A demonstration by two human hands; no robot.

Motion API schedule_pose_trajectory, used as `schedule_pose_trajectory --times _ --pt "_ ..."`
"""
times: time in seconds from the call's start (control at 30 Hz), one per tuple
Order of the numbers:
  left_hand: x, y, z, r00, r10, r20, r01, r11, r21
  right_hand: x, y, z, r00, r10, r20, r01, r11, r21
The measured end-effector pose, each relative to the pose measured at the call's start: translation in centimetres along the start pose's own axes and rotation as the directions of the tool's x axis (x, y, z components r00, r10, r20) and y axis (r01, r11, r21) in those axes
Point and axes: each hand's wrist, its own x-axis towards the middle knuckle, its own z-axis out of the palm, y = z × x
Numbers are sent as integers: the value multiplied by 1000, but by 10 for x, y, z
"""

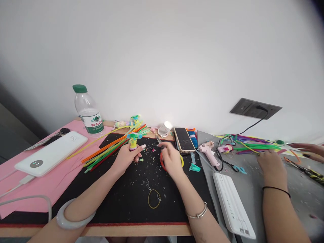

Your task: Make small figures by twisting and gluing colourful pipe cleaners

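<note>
My left hand (129,156) is closed around a small pipe-cleaner figure (133,143), which is yellow below with blue and green loops on top. It is held upright above the black mat (121,202). To its right, my right hand (170,156) is wrapped round a pair of scissors (162,162) with red and yellow handles. Their blades point away from me, toward the paper cup (165,129), and my fingers partly cover the handles. Orange, green and red pipe cleaners (106,153) lie fanned out left of the figure.
A water bottle (88,114) and white power bank (53,153) stand on pink paper at left. Right of the mat are a phone (184,139), pink glue gun (209,154) and second power bank (234,206). Another person's hands (273,167) work at far right. Scraps litter the mat around a rubber band (153,207).
</note>
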Motion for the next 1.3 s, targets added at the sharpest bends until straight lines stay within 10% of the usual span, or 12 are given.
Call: schedule_pose_trajectory --times 0.13,0.27,0.47,0.67,1.3 --pt "2 -2 -3 991 126 -46 -125 992 21 -15 -15 24 941 -211 264 257 954 -154" --pt "2 -2 -4 984 172 -47 -169 983 75 -18 -18 31 918 -299 260 338 933 -120" --pt "-4 2 4 972 8 234 10 997 -78 -8 -8 18 983 -152 -104 136 980 -148" --pt "-6 -1 7 889 -83 450 173 972 -162 -2 4 17 982 -118 -149 100 988 -121" --pt "-5 -3 3 905 -52 423 96 992 -84 2 13 12 992 56 -117 -57 998 -9"
